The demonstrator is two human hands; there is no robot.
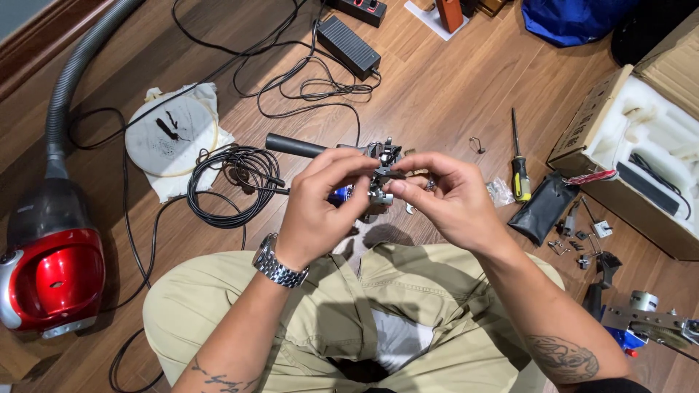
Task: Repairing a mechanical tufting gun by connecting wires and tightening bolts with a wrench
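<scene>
Head view: my left hand [320, 200] and right hand [444, 196] meet at frame centre, fingers clamped on a small metal mechanism [380, 182] with a black handle [295, 145], held above my lap, probably for close work. Screwdriver [518, 171] lies on the floor at right.

Floor [451, 87]: brown wood grain. Vacuum [51, 269]: glossy red body, grey trim, grey ribbed hose [73, 73]. Cable coil [233, 182]: black. Power brick [349, 45]: black. Screwdriver [518, 175]: yellow-and-black handle. Pouch [542, 207]: black. Box [582, 124]: brown card, white foam insert. Trousers [306, 320]: khaki. Watch [277, 266]: silver metal. Assembly [378, 175] at the hands: black and silver, with a blue part.
</scene>
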